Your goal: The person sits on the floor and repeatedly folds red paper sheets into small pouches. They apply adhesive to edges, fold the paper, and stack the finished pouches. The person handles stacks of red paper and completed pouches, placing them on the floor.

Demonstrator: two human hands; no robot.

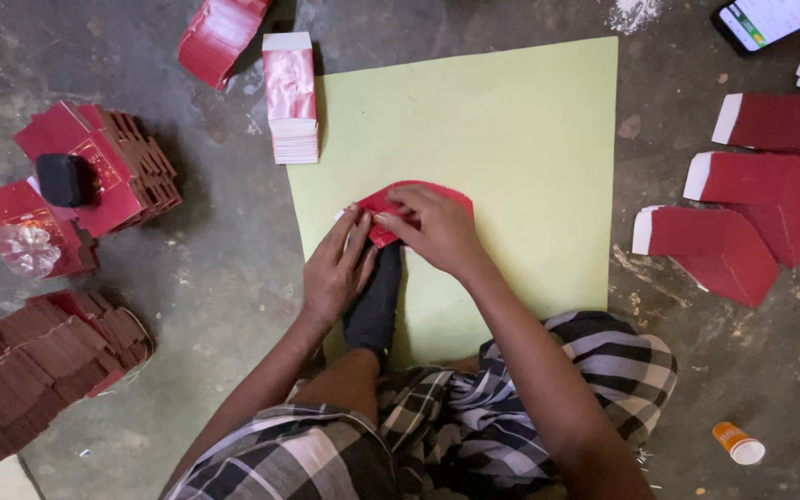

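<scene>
A red paper piece (411, 192) lies on a pale green sheet (511, 139) spread on the floor. My left hand (337, 268) presses its left end with the fingertips. From the right, my right hand (437, 227) lies over the red piece and pinches its edge near the middle. Both hands meet over the paper, and part of it is hidden under my fingers. A foot in a dark sock (374, 306) rests on the sheet just below the hands.
A stack of white-edged pink sheets (290, 97) stands at the green sheet's top left. Piles of red folded pieces (94, 171) sit at the left, with more red envelopes (743, 199) at the right. A phone (770, 20) is at top right, and an orange-and-white small tube (738, 443) at bottom right.
</scene>
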